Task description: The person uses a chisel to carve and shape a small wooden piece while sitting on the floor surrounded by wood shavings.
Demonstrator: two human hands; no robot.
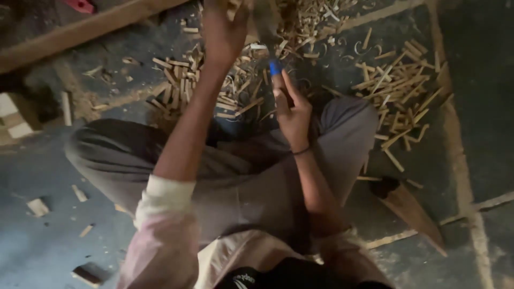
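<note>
We sit cross-legged on a dark floor (471,80), grey trousers (235,171) spread wide below us and pale pink sleeves (160,235) pushed up the forearms.

Our left hand (224,32) is stretched out ahead, near the top edge of the view, with its fingers curled down over something among the wood scraps. The picture blurs there and the top of the hand is cut off, so we cannot tell what it grips or how firmly.

Our right hand (292,109) sits closer in, above the right knee, with a thin dark band (301,151) round the wrist. Its fingers are closed around a slim tool or stick with a blue end (275,68) pointing up and away from us, the forefinger laid along it. What the rest of that piece looks like is hidden by the hand.

Between and beyond the two hands lies a thick litter of pale wood slivers and curled shavings (235,91). A second heap of short split sticks (399,88) lies to the right of the right hand, well apart from it.

A long wooden plank (80,32) runs slantwise across the upper left. By the right knee a pointed brown wedge of wood (409,208) rests on the floor. A few small offcuts (38,206) are scattered on the floor at the left, and a red object (80,5) shows at the top edge.
</note>
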